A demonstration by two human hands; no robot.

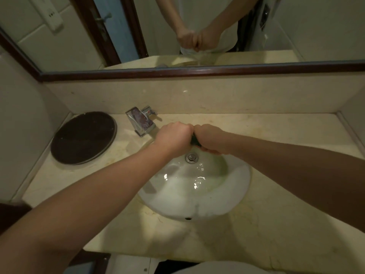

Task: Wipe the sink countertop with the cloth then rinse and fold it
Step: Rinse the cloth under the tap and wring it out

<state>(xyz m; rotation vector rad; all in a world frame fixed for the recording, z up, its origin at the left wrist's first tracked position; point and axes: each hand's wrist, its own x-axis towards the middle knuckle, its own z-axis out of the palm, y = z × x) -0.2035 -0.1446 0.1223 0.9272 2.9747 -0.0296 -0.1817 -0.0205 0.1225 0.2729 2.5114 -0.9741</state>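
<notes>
Countertop (276, 224) beige, sink (197, 202) wet, mirror (197, 26) above

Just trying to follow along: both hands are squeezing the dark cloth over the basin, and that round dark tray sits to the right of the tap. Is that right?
Not quite. In the head view the round dark tray sits to the left of the tap, not the right. The rest holds: left hand and right hand squeeze the dark cloth over the basin.
</notes>
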